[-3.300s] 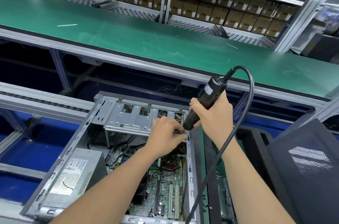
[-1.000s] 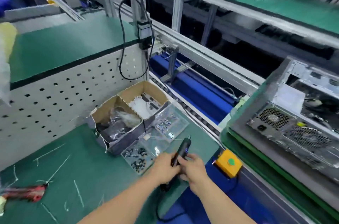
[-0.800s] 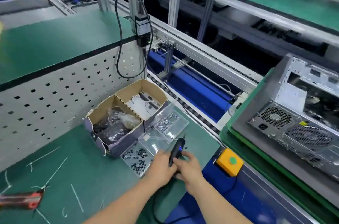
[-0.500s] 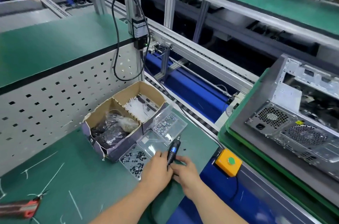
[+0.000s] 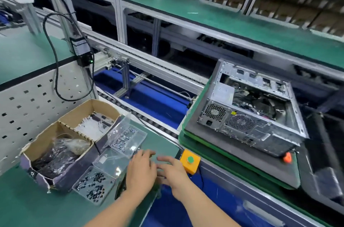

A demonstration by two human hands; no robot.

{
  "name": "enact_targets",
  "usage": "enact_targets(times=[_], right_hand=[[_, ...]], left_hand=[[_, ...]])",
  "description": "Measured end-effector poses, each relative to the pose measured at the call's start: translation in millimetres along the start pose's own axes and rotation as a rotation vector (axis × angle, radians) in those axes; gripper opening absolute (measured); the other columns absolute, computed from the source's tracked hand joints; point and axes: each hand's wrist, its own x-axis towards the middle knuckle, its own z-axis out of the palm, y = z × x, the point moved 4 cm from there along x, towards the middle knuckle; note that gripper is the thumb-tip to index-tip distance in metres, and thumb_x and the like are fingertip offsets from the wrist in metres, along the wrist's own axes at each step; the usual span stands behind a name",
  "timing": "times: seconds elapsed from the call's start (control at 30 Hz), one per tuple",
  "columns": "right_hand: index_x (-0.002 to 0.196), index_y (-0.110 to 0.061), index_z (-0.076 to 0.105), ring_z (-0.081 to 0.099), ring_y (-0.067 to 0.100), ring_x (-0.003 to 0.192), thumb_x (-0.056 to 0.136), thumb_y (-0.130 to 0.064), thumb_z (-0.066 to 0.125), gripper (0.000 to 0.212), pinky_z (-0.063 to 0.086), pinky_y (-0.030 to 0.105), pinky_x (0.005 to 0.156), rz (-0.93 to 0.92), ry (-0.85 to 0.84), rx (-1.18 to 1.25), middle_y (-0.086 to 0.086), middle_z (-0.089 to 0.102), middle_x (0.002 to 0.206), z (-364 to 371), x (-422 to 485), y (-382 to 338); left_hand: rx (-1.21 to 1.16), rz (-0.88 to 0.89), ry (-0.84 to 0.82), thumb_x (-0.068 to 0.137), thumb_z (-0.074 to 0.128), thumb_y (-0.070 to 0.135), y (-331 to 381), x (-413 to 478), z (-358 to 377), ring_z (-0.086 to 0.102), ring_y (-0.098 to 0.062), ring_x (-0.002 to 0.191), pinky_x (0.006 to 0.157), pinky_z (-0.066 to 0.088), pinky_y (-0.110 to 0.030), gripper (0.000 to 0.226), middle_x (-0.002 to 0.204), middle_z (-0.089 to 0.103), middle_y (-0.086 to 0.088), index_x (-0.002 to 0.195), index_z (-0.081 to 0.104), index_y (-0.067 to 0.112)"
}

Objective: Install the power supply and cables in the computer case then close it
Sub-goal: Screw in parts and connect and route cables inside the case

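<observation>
The open grey computer case (image 5: 260,128) lies on its side on a grey foam pad over a green pallet (image 5: 232,163) at the right. Its power supply (image 5: 216,113) sits in the rear corner, and loose cables (image 5: 256,100) fill the inside. My left hand (image 5: 141,169) and my right hand (image 5: 171,169) hover side by side over the green mat, fingers stretched out and blurred, holding nothing. A dark shape (image 5: 120,187) lies half hidden under my left wrist; I cannot tell whether it is the electric screwdriver.
Clear boxes of silver screws (image 5: 126,137) and black screws (image 5: 93,185) lie left of my hands, beside a cardboard box (image 5: 61,144). A yellow button box (image 5: 189,163) sits just right of my right hand. A black side panel (image 5: 331,154) lies at far right.
Both hands have let go of the electric screwdriver they held half a second ago and now spread flat over the mat. The view has swung to the right.
</observation>
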Motion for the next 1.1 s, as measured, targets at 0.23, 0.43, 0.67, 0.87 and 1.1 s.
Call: enact_targets(times=[0.23, 0.43, 0.67, 0.87, 1.1], right_hand=[[0.113, -0.006, 0.068, 0.073, 0.022, 0.064, 0.102, 0.0, 0.054, 0.018, 0.057, 0.031, 0.054, -0.209, 0.164, 0.116, 0.013, 0.079, 0.089, -107, -38, -56], [0.104, -0.018, 0.074, 0.076, 0.032, 0.097, 0.1, -0.01, 0.061, 0.016, 0.062, 0.053, 0.086, -0.327, 0.41, 0.129, 0.011, 0.079, 0.101, -250, -86, -81], [0.102, -0.017, 0.075, 0.077, 0.023, 0.089, 0.103, -0.014, 0.06, 0.015, 0.065, 0.044, 0.078, -0.383, 0.581, 0.243, 0.009, 0.078, 0.1, -415, -142, -69], [0.107, -0.012, 0.071, 0.074, 0.03, 0.079, 0.105, -0.009, 0.054, 0.017, 0.061, 0.036, 0.065, -0.398, 0.636, 0.431, 0.014, 0.078, 0.095, -520, -181, -46], [0.109, -0.01, 0.07, 0.067, 0.022, 0.065, 0.104, -0.007, 0.053, 0.019, 0.056, 0.03, 0.056, -0.401, 0.658, 0.515, 0.01, 0.075, 0.086, -572, -192, -34]], left_hand=[[-0.396, 0.063, -0.059, 0.096, 0.055, 0.013, 132, 6, 38, 0.064, -0.004, 0.086, 0.07, 0.047, -0.025, 0.022, 0.094, 0.068, 0.012, 0.096, 0.063, 0.034], [-0.418, 0.254, -0.159, 0.094, 0.06, 0.015, 274, -20, 95, 0.064, -0.002, 0.084, 0.068, 0.041, -0.012, 0.019, 0.089, 0.069, 0.016, 0.099, 0.066, 0.032], [-0.427, 0.424, -0.339, 0.091, 0.062, 0.011, 417, -80, 174, 0.064, 0.007, 0.079, 0.062, 0.043, -0.006, 0.025, 0.086, 0.071, 0.018, 0.091, 0.068, 0.036], [-0.342, 0.491, -0.417, 0.091, 0.059, 0.008, 492, -117, 229, 0.061, 0.005, 0.077, 0.063, 0.039, -0.007, 0.029, 0.085, 0.069, 0.021, 0.089, 0.071, 0.034], [-0.304, 0.444, -0.447, 0.089, 0.059, 0.007, 517, -129, 266, 0.067, -0.003, 0.08, 0.072, 0.049, -0.024, 0.032, 0.088, 0.073, 0.018, 0.088, 0.072, 0.036]])
